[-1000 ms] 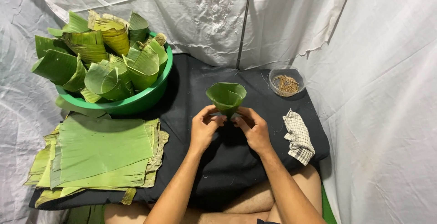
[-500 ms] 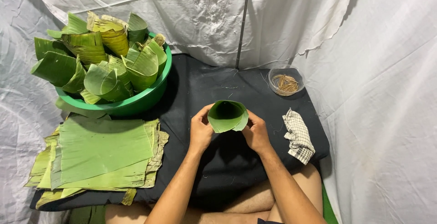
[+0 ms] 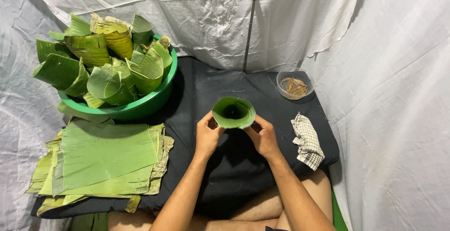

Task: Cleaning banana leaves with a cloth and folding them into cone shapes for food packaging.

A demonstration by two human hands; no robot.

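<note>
Left hand: your left hand (image 3: 207, 135) gripped the near-left side of the leaf cone (image 3: 234, 113); fingers curled round its wall, thumb toward the rim
Right hand: your right hand (image 3: 264, 136) clasped the cone's right side; fingers wrapped tight against the leaf, so both hands were closed on the one piece
Leaf cone: it sat between your two hands, held up over the black cloth (image 3: 220, 174); its round mouth tilted toward you, the dark hollow showing inside
Green basin: the green basin (image 3: 140, 109) stood at the far left, well apart from your hands; it was heaped with finished leaf cones (image 3: 110, 60)
Flat leaves: a stack of cut leaf sheets (image 3: 103, 160) lay just in front of the basin, on the left edge of the cloth
Small bowl: a clear bowl (image 3: 294, 85) of thin sticks rested at the far right
Checked rag: a checked rag (image 3: 307, 141) lay crumpled near your right hand, not touching it
Pole: a thin stand pole (image 3: 249, 29) rose behind the cloth against the white sheet (image 3: 384, 71)
</note>
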